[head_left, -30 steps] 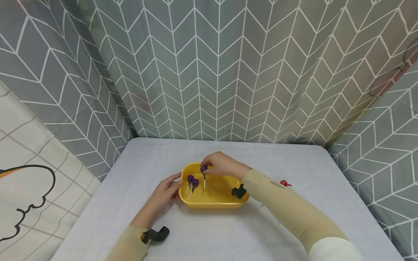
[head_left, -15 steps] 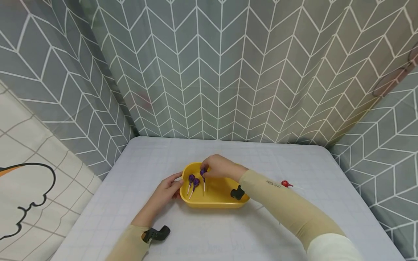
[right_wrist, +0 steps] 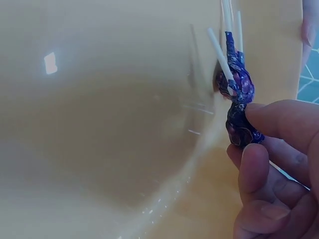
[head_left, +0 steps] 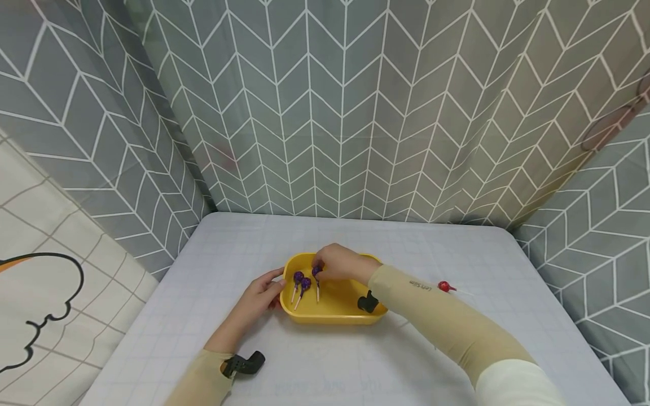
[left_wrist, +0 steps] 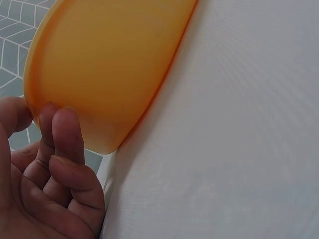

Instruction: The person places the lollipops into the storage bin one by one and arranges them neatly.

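Observation:
A yellow tray [head_left: 340, 317] stands on the table. At its left end my left hand [head_left: 261, 293] grips the wall, thumb at the rim and fingers against the outside; the left wrist view shows those fingers [left_wrist: 67, 132] bent beside the tray. My right hand [head_left: 342, 262] is over the tray's back left part and pinches a purple-wrapped lollipop [right_wrist: 240, 124] by its head, white stick pointing down in the head view. Left of it, two more purple lollipops lie in the tray, one lollipop [head_left: 298, 277] just beside the other lollipop [head_left: 305, 283].
A red lollipop [head_left: 444, 286] with a white stick lies on the white-covered table [head_left: 325, 366], right of the tray beyond the right forearm. Grey patterned curtains [head_left: 325, 113] hang behind and at the sides.
My right hand has lowered slightly into the tray with the purple lollipop. The left hand keeps its hold on the tray. The head view has shifted a little.

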`<state>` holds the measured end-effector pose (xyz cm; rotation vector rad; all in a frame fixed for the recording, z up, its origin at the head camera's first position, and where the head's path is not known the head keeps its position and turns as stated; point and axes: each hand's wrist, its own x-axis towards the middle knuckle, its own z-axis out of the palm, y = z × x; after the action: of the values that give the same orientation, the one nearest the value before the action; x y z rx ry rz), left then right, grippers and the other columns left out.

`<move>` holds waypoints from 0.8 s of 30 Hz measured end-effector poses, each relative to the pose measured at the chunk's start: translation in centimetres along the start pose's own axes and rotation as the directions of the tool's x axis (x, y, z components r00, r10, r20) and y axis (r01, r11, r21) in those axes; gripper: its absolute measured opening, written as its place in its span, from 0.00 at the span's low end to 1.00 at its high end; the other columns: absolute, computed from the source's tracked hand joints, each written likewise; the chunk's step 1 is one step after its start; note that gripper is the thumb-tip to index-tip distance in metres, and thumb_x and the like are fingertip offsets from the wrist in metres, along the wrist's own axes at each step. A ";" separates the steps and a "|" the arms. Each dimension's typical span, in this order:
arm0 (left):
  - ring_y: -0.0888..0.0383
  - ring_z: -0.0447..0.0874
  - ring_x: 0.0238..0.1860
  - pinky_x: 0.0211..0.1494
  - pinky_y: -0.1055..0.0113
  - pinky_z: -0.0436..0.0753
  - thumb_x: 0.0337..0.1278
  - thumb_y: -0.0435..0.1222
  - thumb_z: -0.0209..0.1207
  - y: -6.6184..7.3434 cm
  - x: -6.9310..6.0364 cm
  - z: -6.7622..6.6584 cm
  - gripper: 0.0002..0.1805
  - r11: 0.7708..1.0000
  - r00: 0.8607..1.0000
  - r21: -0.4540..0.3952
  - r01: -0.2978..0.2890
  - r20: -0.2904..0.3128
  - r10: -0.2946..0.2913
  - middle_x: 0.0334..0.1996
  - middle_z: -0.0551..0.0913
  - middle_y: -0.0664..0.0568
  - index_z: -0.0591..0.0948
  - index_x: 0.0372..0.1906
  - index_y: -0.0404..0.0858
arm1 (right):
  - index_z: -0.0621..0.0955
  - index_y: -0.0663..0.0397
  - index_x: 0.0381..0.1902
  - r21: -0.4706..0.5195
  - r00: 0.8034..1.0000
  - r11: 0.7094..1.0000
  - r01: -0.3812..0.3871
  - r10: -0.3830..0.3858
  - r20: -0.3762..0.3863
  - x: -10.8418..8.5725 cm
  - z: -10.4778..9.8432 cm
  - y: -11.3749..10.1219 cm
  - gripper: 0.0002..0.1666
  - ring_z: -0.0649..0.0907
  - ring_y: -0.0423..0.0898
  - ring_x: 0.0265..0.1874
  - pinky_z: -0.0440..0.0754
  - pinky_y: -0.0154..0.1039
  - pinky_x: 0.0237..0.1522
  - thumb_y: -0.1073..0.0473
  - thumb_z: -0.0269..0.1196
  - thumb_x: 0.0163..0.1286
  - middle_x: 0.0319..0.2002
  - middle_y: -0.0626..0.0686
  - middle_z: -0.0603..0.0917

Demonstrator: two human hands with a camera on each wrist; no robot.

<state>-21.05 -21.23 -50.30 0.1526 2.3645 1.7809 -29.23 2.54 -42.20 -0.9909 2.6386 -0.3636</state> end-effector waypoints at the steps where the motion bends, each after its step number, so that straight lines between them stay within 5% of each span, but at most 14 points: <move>1: 0.50 0.78 0.29 0.32 0.62 0.79 0.72 0.49 0.55 -0.1 0.0 0.0 0.28 1.000 1.000 0.001 0.000 0.001 0.000 0.32 0.84 0.45 0.69 0.71 0.45 | 0.86 0.53 0.49 0.001 1.000 1.000 -0.004 0.004 0.005 0.0 0.1 -0.1 0.15 0.82 0.41 0.43 0.78 0.38 0.52 0.56 0.69 0.66 0.40 0.45 0.86; 24: 0.50 0.78 0.29 0.33 0.62 0.79 0.71 0.50 0.55 0.2 0.0 0.1 0.28 1.000 1.000 0.003 0.014 -0.004 -0.014 0.31 0.83 0.46 0.70 0.71 0.46 | 0.86 0.53 0.48 -0.051 0.999 0.998 -0.039 0.041 0.031 0.8 1.0 -0.7 0.14 0.80 0.38 0.36 0.78 0.35 0.48 0.55 0.68 0.67 0.37 0.44 0.85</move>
<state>-20.99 -21.09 -50.18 0.1326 2.3656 1.7727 -28.99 1.34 -43.04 -0.9498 2.6464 -0.2704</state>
